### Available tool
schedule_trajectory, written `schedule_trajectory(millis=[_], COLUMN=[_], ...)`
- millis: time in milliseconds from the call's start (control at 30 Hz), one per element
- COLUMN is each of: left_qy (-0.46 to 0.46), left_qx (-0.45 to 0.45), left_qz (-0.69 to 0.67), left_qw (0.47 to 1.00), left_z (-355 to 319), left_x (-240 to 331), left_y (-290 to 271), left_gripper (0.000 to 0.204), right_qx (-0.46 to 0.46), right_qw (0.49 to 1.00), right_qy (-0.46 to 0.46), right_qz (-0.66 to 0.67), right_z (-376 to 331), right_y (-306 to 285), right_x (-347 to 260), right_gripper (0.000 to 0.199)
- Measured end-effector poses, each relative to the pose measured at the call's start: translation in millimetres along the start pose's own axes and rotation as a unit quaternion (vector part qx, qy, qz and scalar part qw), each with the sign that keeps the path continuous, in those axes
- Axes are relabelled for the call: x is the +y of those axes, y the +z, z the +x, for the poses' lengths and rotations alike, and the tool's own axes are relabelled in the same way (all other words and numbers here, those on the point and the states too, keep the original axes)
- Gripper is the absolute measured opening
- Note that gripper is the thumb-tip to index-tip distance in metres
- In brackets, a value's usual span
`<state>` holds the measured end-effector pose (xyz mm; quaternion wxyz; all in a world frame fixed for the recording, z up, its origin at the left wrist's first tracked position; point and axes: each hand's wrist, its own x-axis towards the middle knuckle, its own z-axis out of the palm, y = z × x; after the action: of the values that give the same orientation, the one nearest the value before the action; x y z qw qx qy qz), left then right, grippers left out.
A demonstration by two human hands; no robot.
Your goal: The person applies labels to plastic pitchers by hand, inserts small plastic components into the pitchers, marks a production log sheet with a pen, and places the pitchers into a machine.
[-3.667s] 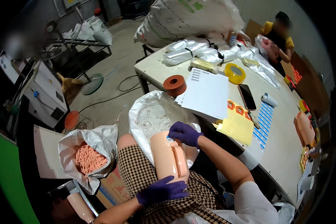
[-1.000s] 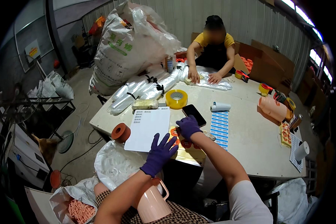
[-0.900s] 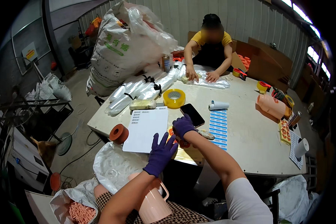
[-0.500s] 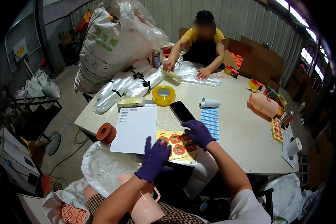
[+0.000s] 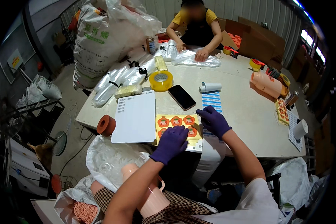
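My left hand (image 5: 171,145), in a purple glove, lies with its fingers flat over the lower part of a yellow sheet of red flower-shaped stickers (image 5: 176,121). It covers some of the stickers. My right hand (image 5: 214,121), gloved alike, is just right of the sheet, over a strip of blue-and-white labels (image 5: 212,98). Its thumb and forefinger are pinched together near the sheet's upper right corner; what they hold, if anything, is too small to make out. A pink jug (image 5: 153,201) with a handle rests on my lap beneath my left forearm.
A black phone (image 5: 182,97), yellow tape roll (image 5: 161,81), white label sheets (image 5: 133,119) and brown tape roll (image 5: 106,125) surround the work. Another pink jug (image 5: 266,84) lies at right. Plastic-wrapped bundles (image 5: 119,80) lie at far left. Across the table (image 5: 242,112), a person (image 5: 196,30) handles clear plastic.
My left hand has moved right, onto the sticker sheet. My right hand has shifted right, off the stickers. Across the table, the person has let go of a pale block.
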<state>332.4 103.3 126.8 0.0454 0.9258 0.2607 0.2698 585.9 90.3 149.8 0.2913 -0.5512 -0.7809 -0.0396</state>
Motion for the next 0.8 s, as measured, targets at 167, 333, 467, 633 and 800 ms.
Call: schedule_trajectory(millis=[167,333,467,633,800], left_qy=[-0.069,-0.066,-0.067,-0.06,-0.036], left_qx=[-0.019,-0.039,-0.025,-0.002,-0.032], left_qz=[0.029,0.0,-0.017,-0.014,0.028], left_qw=[0.997,0.997,0.997,0.998,0.998], left_z=[-6,-6,-5,-5,-1], left_x=[13,16,21,13,11], left_y=[32,29,27,27,22], left_gripper=[0.048,0.047,0.044,0.043,0.04], right_qx=[-0.045,-0.072,-0.085,-0.219,0.116], right_qw=[0.998,0.997,0.994,0.971,0.83], right_qy=[0.011,0.015,0.059,0.091,0.322], right_qz=[-0.036,-0.027,-0.023,-0.027,0.44], right_z=[-38,-48,-38,4,30], right_y=[-3,13,18,9,-3], right_x=[-5,-1,-2,-3,55], right_gripper=[0.031,0.029,0.029,0.028,0.034])
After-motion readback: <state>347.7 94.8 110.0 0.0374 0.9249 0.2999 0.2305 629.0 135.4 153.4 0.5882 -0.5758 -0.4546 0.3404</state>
